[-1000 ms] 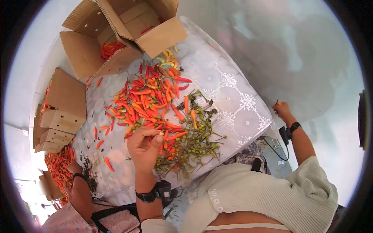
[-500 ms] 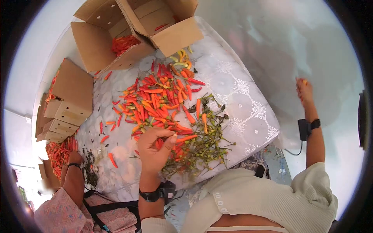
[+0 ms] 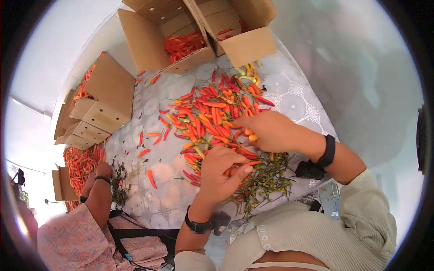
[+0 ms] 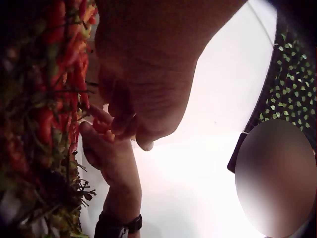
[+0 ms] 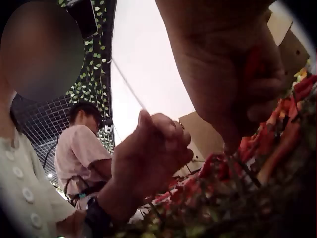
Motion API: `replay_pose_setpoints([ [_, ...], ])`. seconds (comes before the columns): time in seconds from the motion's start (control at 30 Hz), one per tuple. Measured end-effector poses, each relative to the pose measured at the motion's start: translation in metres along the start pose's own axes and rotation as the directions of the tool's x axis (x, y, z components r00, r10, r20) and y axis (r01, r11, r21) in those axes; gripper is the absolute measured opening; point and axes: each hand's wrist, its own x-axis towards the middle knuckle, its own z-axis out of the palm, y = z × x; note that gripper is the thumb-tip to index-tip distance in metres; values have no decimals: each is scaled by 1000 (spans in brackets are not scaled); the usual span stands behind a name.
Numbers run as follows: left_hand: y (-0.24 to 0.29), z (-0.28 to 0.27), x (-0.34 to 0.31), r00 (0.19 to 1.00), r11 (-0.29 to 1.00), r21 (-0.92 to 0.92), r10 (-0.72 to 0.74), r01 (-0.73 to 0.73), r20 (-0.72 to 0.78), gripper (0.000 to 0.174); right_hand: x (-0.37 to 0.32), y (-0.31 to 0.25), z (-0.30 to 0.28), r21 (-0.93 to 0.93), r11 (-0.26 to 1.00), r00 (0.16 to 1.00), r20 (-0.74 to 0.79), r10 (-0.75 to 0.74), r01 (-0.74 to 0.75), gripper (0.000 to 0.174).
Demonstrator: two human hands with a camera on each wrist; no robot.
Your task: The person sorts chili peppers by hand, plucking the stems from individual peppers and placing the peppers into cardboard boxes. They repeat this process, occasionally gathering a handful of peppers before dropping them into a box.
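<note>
Over the middle of the chili pile, my right hand has its fingers bent down, with orange chilies showing at them. A red chili shows within its curled fingers in the right wrist view. My left hand is just left of it, low over the near side of the pile. Its fingers are loosely bent, and the thumb stands apart from them in the right wrist view. One orange chili lies by the left thumb tip. Loose green stems are heaped below both hands.
Two open cartons with red chilies stand at the table's back. More cartons line the left side, near a large red chili heap. Another person works at the left. Scattered chilies lie on the patterned tablecloth.
My right hand has come from beyond the table's right edge in to the pile, beside the left hand. The head view has turned, so the table appears shifted right.
</note>
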Motion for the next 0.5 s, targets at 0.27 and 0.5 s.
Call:
replay_pose_setpoints([
  [0.27, -1, 1, 2, 989, 986, 80, -143, 145, -34, 14, 1, 5, 26, -58, 998, 996, -93, -7, 1, 23],
  [0.5, -14, 7, -4, 924, 919, 110, -370, 380, -97, 11, -6, 7, 10, -155, 973, 985, -37, 166, -170, 30],
])
